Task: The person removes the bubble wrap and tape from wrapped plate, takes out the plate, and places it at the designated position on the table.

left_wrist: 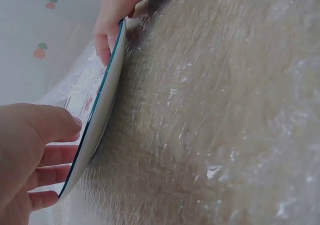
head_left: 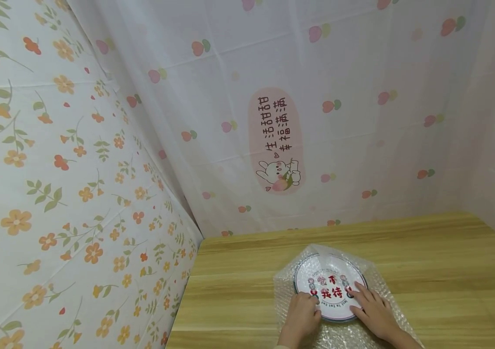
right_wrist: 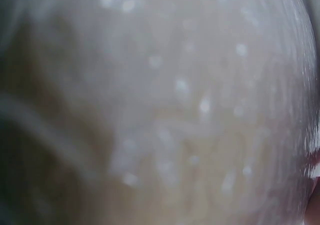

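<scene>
A round white plate with a dark blue-green rim and red lettering sits face up on a sheet of bubble wrap. My left hand rests on its near left edge, and the left wrist view shows the thumb and fingers against the upper side of the rim. On the near right, my right hand lies across the edge with its fingers spread over the face. The right wrist view is blurred and filled mostly with bubble wrap.
Beneath everything is a wood-grain table. A curtain with small fruit prints hangs along its far edge, and a flowered cloth lines the left side.
</scene>
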`<state>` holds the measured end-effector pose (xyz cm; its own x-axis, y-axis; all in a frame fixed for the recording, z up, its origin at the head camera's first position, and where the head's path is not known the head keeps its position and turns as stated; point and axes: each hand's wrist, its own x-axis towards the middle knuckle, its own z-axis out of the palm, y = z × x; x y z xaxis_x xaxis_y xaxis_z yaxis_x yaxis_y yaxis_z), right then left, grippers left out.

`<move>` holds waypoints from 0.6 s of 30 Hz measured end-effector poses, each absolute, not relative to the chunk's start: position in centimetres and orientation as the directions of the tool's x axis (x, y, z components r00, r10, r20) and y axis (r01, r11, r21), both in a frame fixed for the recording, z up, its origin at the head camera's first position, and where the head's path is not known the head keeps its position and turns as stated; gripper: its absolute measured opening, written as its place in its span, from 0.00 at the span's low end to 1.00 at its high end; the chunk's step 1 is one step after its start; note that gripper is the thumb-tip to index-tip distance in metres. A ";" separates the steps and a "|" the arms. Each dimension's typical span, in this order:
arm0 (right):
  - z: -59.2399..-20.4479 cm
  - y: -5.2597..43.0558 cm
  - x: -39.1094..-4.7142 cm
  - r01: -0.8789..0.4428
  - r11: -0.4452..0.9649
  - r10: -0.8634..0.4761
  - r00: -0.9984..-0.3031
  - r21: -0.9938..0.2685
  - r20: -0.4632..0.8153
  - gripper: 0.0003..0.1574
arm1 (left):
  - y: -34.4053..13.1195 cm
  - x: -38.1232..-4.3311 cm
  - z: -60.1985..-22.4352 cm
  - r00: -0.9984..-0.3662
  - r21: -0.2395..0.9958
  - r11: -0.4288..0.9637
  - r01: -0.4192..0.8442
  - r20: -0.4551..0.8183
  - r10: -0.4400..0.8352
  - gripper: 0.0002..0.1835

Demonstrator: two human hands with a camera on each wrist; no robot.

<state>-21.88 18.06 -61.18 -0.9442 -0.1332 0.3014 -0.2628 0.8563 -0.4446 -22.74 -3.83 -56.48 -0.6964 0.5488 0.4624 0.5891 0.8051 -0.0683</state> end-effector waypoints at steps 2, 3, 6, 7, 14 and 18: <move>-61.1 18.1 -21.9 -0.264 0.857 -0.135 -0.944 -0.443 0.302 0.26 | -3.8 -22.8 -56.5 -0.702 -0.064 0.806 0.588 0.456 0.548 0.05; -61.1 18.1 -21.9 -0.264 0.857 -0.135 -0.944 -0.443 0.302 0.26 | -3.8 -22.8 -56.5 -0.704 -0.062 0.807 0.587 0.452 0.547 0.05; -61.1 18.1 -21.9 -0.264 0.856 -0.134 -0.944 -0.444 0.302 0.26 | -3.8 -22.9 -56.4 -0.709 -0.059 0.808 0.586 0.444 0.548 0.04; -61.1 18.1 -21.9 -0.263 0.856 -0.134 -0.944 -0.445 0.301 0.26 | -3.8 -22.9 -56.4 -0.711 -0.059 0.808 0.586 0.442 0.547 0.04; -61.2 18.0 -21.9 -0.258 0.855 -0.130 -0.946 -0.449 0.297 0.26 | -3.7 -22.9 -56.1 -0.707 -0.037 0.798 0.602 0.440 0.554 0.04; -61.2 18.0 -22.0 -0.255 0.853 -0.131 -0.949 -0.455 0.286 0.26 | -3.6 -22.9 -56.1 -0.693 -0.045 0.787 0.615 0.445 0.567 0.03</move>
